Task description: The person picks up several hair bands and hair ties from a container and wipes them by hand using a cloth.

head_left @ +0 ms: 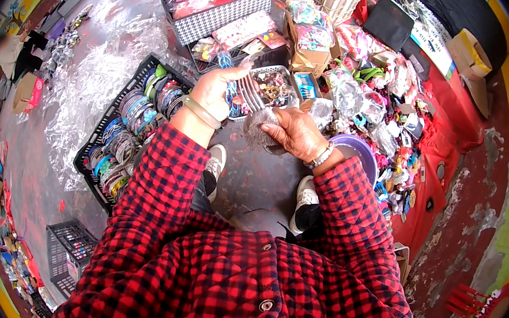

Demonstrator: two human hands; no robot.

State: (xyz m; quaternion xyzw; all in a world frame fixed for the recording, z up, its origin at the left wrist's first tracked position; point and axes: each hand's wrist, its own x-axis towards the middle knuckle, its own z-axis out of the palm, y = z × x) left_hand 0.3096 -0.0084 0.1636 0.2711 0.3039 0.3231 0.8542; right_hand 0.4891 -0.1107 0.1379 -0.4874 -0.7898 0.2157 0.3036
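Note:
My left hand (210, 94), with a pale bangle at the wrist, is closed around several hair bands. Some are grey-brown curved bands (250, 93) lying side by side; a blue patterned band (231, 91) shows beside the palm. My right hand (301, 134) is pinched on a grey fuzzy pad (261, 128), which touches the lower ends of the grey-brown bands. Both hands meet in front of my body, above the floor between my shoes. To the left, a black crate (92, 142) holds rows of many-coloured hair bands (131, 109).
Beyond my hands stands a basket of small accessories (274, 87). A purple basin (366, 155) is at right, beside a heap of packaged goods (393, 112). A houndstooth box (221, 18) and a cardboard box (311, 45) stand farther off. Clear plastic sheeting (79, 112) covers floor at left.

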